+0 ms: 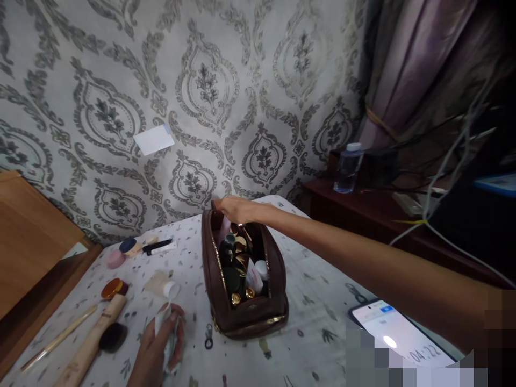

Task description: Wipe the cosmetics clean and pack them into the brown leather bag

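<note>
A brown zippered pouch (226, 314) stands open in the middle of the table, packed with several small bottles and tubes (242, 271). My right hand (234, 208) reaches across to the pouch's far end, fingers closed around a pale pink item there, partly hidden by the rim. Near the front edge my left hand (155, 346) is closed on a small white tube or crumpled tissue; which one I cannot tell. A white-capped beige tube (162, 285) lies just beyond that hand.
Makeup brushes (94, 338), a gold-lidded compact (112, 289), a pink jar (115, 258) and a black pencil (157, 246) lie on the patterned tablecloth (318, 290) at left. A phone (397, 336) sits at the right front. A water bottle (347, 167) stands on a dark side table (363, 209).
</note>
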